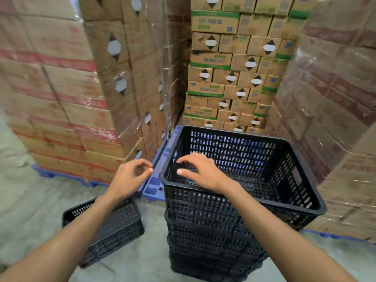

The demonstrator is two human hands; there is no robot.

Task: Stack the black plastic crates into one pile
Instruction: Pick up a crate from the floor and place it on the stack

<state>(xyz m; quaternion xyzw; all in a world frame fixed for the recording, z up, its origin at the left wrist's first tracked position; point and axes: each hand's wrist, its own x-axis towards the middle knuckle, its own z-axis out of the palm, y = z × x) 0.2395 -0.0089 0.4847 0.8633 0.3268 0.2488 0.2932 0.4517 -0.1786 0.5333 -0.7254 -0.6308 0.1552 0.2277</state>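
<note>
A pile of several nested black perforated crates (213,241) stands on the concrete floor at centre right. Its top crate (289,192) is open and empty. My right hand (200,171) hovers over the near left corner of that top crate, fingers spread, holding nothing. My left hand (130,178) floats just left of the pile with curled, parted fingers and grips nothing. A single black crate (122,226) sits low on the floor to the left, partly hidden under my left forearm.
Shrink-wrapped stacks of cardboard boxes (61,98) on blue pallets (154,186) wall in the left, back and right. A right-hand box stack (335,119) stands close beside the pile. Grey concrete floor (40,204) shows at the lower left.
</note>
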